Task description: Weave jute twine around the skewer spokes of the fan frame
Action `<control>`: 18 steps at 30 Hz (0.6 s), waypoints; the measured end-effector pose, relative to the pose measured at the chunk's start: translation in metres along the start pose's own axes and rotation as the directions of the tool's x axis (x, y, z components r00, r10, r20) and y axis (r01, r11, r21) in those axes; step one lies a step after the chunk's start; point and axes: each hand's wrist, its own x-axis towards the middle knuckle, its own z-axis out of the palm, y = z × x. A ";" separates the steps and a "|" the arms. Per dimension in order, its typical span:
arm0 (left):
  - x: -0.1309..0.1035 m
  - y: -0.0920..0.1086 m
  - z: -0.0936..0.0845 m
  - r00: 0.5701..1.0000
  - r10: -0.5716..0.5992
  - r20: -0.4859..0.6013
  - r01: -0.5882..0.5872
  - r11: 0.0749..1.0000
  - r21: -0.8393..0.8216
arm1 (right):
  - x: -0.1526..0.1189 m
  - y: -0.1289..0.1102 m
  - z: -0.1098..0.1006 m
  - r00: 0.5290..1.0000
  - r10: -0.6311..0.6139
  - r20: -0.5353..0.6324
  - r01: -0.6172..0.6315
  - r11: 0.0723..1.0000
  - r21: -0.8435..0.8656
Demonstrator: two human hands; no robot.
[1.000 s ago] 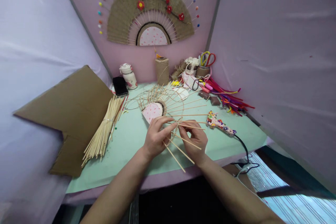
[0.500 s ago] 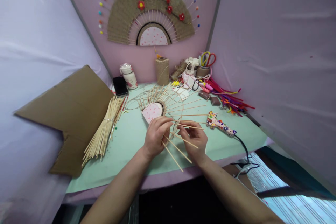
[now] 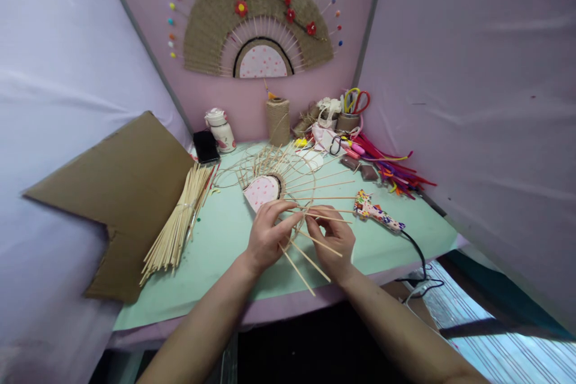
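Note:
A half-made fan of thin wooden sticks (image 3: pixel 330 197) lies on the table, its sticks spreading from a half-circle of pink dotted cloth (image 3: pixel 261 193) with a dark braided rim. My left hand (image 3: pixel 268 237) is closed around the lower sticks near that half-circle, index finger pointing at the other hand. Thumb and fingertips of my right hand (image 3: pixel 333 243) pinch together among the outer sticks, on what looks like thin brown twine (image 3: pixel 315 180) looping between them. My fingers partly hide where twine and sticks cross.
Left are bundled sticks (image 3: pixel 180 216) and cardboard (image 3: pixel 135 192). A glue gun (image 3: pixel 378 214) with a black cord lies right. Behind stand a white bottle (image 3: pixel 221 132), a twine spool (image 3: pixel 278 123) and scissors (image 3: pixel 360 102), near coloured pipe cleaners (image 3: pixel 387 162). A finished fan (image 3: pixel 207 30) hangs above.
My left index finger and thumb have reached further right, towards my right fingertips. The outer sticks have shifted slightly; both hands stay at the fan.

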 end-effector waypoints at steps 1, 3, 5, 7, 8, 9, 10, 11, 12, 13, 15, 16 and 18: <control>0.000 0.000 0.000 1.000 0.003 -0.002 -0.003 1.000 -0.003 | 0.000 0.000 0.000 1.000 0.003 0.001 -0.003 1.000 -0.007; 0.000 0.001 0.000 1.000 0.004 0.000 -0.004 1.000 -0.010 | 0.000 0.000 0.000 1.000 -0.006 0.003 0.006 1.000 -0.010; 0.000 0.001 -0.001 1.000 -0.002 0.012 0.002 1.000 -0.014 | 0.001 0.000 0.000 1.000 -0.026 0.006 0.026 1.000 -0.013; -0.001 0.000 -0.002 1.000 -0.004 0.023 0.005 1.000 -0.012 | 0.001 -0.001 0.000 0.999 -0.039 0.006 0.039 0.999 -0.025; -0.001 0.000 -0.002 1.000 -0.003 0.025 0.003 1.000 -0.010 | 0.001 -0.002 0.000 0.999 -0.041 0.005 0.041 0.999 -0.031; -0.001 0.000 -0.002 1.000 -0.001 0.027 0.002 1.000 -0.007 | 0.002 -0.003 0.000 0.999 -0.040 0.001 0.040 0.999 -0.036; -0.001 -0.001 -0.003 1.000 0.000 0.029 0.000 1.000 -0.005 | 0.002 -0.004 -0.001 0.999 -0.037 -0.002 0.037 0.999 -0.039; -0.001 -0.001 -0.003 1.000 0.000 0.031 0.000 1.000 -0.004 | 0.002 -0.004 -0.001 0.999 -0.034 -0.004 0.034 0.999 -0.042; -0.001 -0.001 -0.003 0.999 -0.001 0.034 0.001 1.000 -0.003 | 0.002 -0.005 -0.001 1.000 -0.031 -0.004 0.030 0.999 -0.045; -0.001 -0.001 -0.003 0.999 -0.003 0.038 0.003 1.000 -0.003 | 0.002 -0.005 -0.001 1.000 -0.027 -0.004 0.027 0.998 -0.049; -0.001 -0.001 -0.003 0.999 -0.004 0.045 0.004 1.000 -0.006 | 0.001 -0.004 -0.001 1.000 -0.019 0.000 0.019 0.999 -0.051; -0.001 -0.001 -0.002 0.999 -0.002 0.045 0.002 1.000 -0.007 | 0.001 -0.003 -0.001 1.000 -0.011 0.003 0.011 0.999 -0.045; -0.001 0.000 -0.002 0.999 0.004 0.036 -0.003 1.000 -0.012 | -0.001 0.000 0.000 1.000 0.015 -0.003 -0.015 1.000 -0.005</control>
